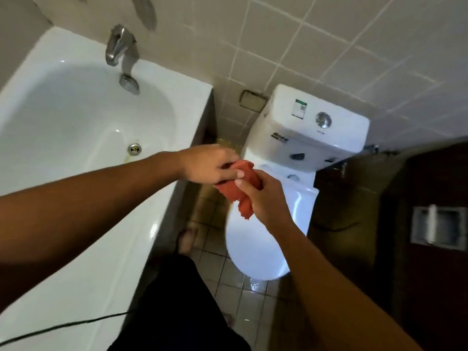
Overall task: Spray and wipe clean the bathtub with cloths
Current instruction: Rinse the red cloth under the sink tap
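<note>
The white bathtub (83, 236) fills the left side, with a metal spout (115, 45) on the far wall, an overflow cap (129, 83) below it and a drain (134, 148) in the floor of the tub. A small red cloth (239, 192) hangs in the air between the tub's right rim and the toilet. My left hand (207, 164) pinches its upper edge, and my right hand (263, 196) grips it from the right side. No spray bottle is in view.
A white toilet (273, 224) with closed lid and tank stands right of the tub. A dark cabinet and a recessed paper holder (436, 228) are at the far right. My bare foot (187, 240) stands on the tiled floor. A thin dark cord (63, 325) crosses the tub's near rim.
</note>
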The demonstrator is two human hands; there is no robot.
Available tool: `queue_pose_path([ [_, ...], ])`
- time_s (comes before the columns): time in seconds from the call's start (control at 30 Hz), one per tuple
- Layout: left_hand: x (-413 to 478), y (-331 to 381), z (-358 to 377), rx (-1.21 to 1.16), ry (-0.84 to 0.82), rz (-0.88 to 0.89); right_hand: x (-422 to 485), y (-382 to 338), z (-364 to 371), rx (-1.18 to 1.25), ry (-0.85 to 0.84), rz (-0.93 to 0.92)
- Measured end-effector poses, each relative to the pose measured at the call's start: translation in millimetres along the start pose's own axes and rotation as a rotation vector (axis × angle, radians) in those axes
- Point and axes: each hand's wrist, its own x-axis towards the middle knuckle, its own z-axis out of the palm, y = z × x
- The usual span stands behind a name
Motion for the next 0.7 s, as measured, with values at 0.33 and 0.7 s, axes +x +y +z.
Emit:
queue_pose_path([
  [0.33,96.2,305.5,76.7,0.209,-0.160,0.450,-221.6,65.0,-213.4,0.169,0.495,-0.072],
  [0.7,149.6,637.3,299.0,0.302,-0.477,0.888,-508.8,227.5,-378.2,0.274,1.010,0.018],
])
